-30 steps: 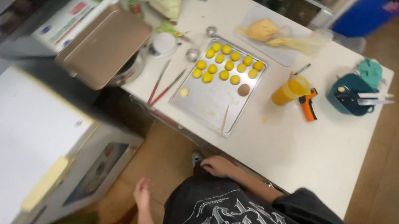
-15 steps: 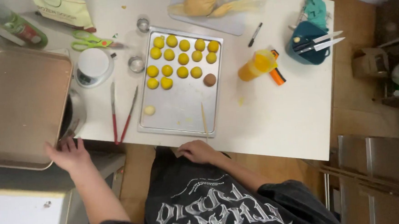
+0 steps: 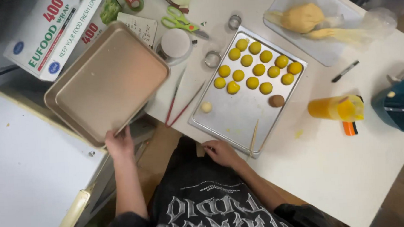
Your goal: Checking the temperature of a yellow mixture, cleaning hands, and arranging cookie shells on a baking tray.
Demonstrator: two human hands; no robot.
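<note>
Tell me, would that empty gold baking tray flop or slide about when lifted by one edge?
The gold tray looks like rigid metal, so it probably stays stiff. It is bare, so likely light. The left hand grips only its near edge while it overhangs the table, so it could tilt; the smooth finish may be slippery.

Twelve yellow dough balls [image 3: 254, 69], two baking trays [image 3: 239, 118], two red brushes [image 3: 179, 101]
</note>
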